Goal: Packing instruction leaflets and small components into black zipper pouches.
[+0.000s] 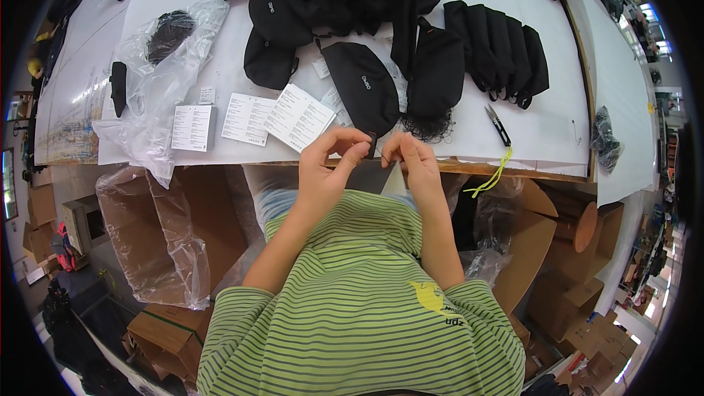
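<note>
Left hand (330,160): pinching a small black tab (372,146)
Right hand (413,158): bunching its fingertips, perhaps on a thread; cannot tell
Black pouch (359,84): lying on white table (543,128) just beyond both hands

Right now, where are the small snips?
In the head view, the snips lie on the white table, right of the right hand, just below the row of black pouches.

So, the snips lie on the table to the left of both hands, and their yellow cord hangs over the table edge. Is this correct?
Not quite: the head view shows the snips on the table to the right of both the left hand and the right hand. Their yellow cord does hang over the table edge.
</note>
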The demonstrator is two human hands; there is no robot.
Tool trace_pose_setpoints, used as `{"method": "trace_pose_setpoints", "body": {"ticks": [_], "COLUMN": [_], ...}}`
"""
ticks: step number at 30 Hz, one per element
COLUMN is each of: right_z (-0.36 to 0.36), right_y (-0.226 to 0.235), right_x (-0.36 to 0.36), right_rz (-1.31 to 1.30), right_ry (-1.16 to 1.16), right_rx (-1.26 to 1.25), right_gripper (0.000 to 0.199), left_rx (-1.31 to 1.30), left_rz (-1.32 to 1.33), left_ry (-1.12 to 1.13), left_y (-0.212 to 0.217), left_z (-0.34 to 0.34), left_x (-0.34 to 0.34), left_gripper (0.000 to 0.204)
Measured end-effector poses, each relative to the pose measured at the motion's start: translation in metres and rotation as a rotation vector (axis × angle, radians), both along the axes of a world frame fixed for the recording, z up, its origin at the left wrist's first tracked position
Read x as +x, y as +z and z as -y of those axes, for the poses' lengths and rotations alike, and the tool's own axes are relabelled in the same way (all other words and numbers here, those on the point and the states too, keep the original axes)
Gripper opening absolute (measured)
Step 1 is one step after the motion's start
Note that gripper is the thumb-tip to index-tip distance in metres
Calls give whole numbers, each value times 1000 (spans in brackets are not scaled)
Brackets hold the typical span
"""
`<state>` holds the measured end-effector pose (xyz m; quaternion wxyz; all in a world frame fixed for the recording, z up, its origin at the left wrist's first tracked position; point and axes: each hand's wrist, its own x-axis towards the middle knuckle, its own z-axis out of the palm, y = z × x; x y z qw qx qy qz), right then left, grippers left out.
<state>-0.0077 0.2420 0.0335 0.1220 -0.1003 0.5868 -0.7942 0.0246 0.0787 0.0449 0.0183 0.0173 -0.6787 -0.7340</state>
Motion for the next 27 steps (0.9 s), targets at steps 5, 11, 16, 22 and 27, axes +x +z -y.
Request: {"method": "trace_pose_setpoints", "body": {"ticks": [5,11,16,22,27], "right_z": [-15,-42,-45,-19,-6], "right_y": [23,19,9,12,11], "right_x": [4,12,14,11,11], "right_rz": [240,222,157,-7,-174], "right_ry": [219,3,-171,-186,-173], "right_rx": [203,261,507,800,782], "right_gripper": [12,10,11,12,13], "left_rx": [-114,-720,-820,-374,-168], "left_rz": [-69,102,144,181,175], "left_ry": [-14,-59,-123,-14,49], "left_y": [-2,-20,-38,-35,-22], "left_z": [0,5,0,-7,-12], "left_x": [-4,-12,-13,-16,-10], "left_gripper": [10,11,13,12,11]}}
